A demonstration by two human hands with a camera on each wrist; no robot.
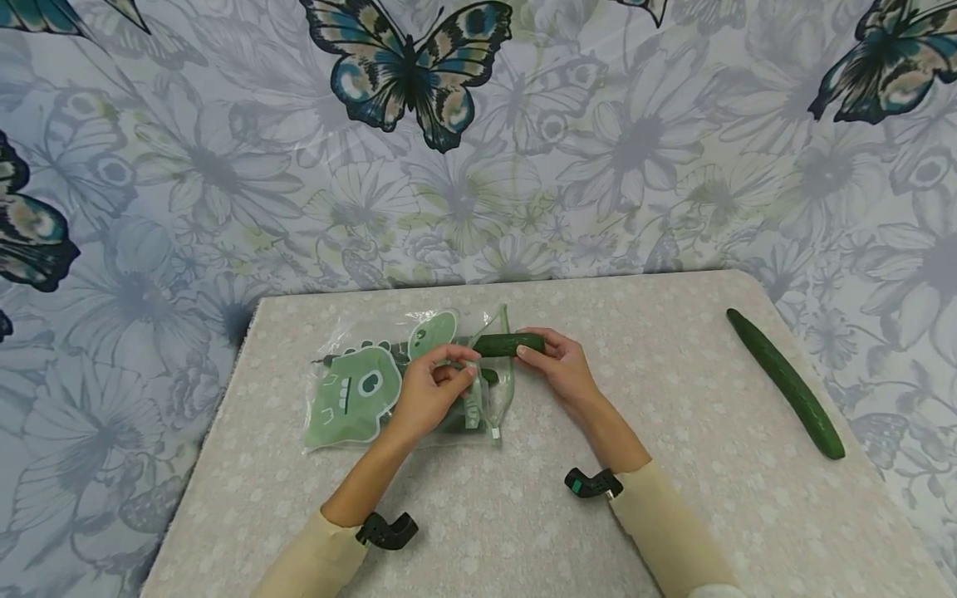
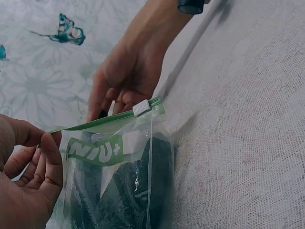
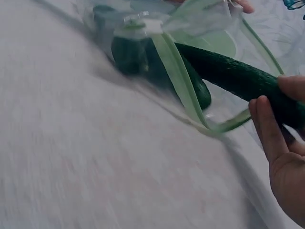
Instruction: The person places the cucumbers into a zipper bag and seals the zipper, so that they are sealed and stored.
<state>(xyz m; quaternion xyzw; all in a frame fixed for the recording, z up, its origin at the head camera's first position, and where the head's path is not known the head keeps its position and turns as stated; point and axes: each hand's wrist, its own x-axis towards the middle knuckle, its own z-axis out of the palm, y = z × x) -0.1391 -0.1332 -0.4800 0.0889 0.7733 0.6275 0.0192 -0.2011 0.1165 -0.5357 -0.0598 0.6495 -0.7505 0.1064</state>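
A clear zip bag [image 1: 351,399] with green cartoon prints lies on the table, its mouth spread toward the right. My left hand [image 1: 437,386] pinches the upper edge of the bag's mouth between thumb and fingers. My right hand [image 1: 561,365] grips the end of a cucumber [image 1: 511,344], whose other end is inside the bag. More cucumbers [image 3: 138,52] show dimly through the plastic in the right wrist view. A white slider [image 2: 141,108] sits near one end of the green zip strip in the left wrist view.
Another cucumber [image 1: 785,382] lies slanted near the right edge of the table [image 1: 508,531]. A cloth with butterflies and flowers [image 1: 478,191] hangs behind the table. Each wrist wears a black camera [image 1: 389,530].
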